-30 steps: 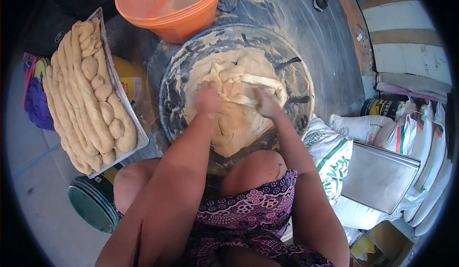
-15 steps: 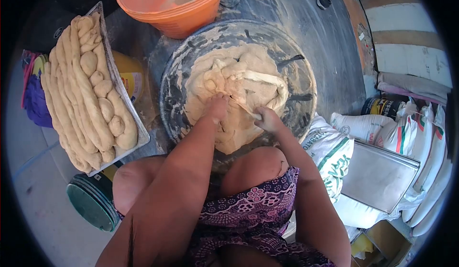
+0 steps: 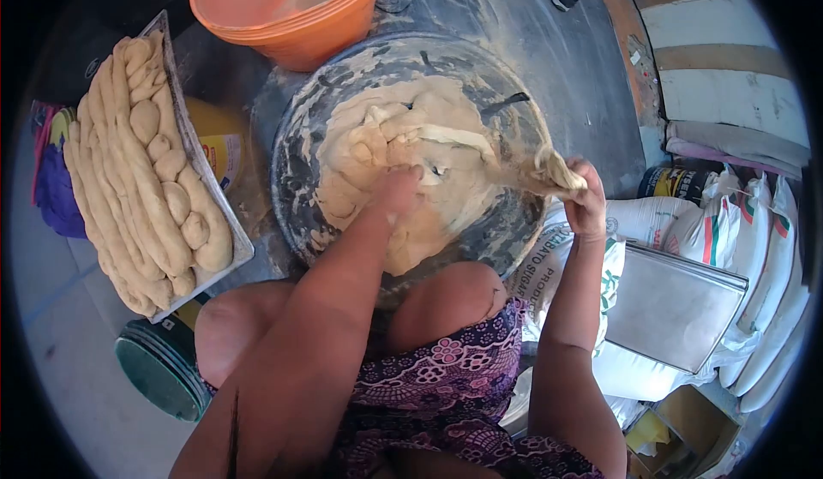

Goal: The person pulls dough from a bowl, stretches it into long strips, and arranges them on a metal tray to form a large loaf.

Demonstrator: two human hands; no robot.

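A wide dark basin (image 3: 296,106) between my knees holds a mass of pale, sticky dough (image 3: 351,119). My left hand (image 3: 399,192) is down on the middle of the dough, its fingers curled into it and partly hidden. Raised over the basin's right rim, my right hand (image 3: 587,203) is closed round the end of a long strip of dough (image 3: 549,175). That strip stretches back leftwards to the mass, blurred along part of its length. A second, smoother roll of dough (image 3: 459,136) lies across the top of the mass.
At left, a tray (image 3: 244,243) bears several long dough ropes and lumps. An orange tub (image 3: 300,42) stands behind the basin, a green bucket (image 3: 159,368) front left. On the right are a sugar sack (image 3: 544,286), a metal sheet (image 3: 669,308) and several white bags (image 3: 754,248).
My right hand has moved right and up from the dough to beyond the rim, drawing out a strip. My left hand stays on the dough, shifted slightly.
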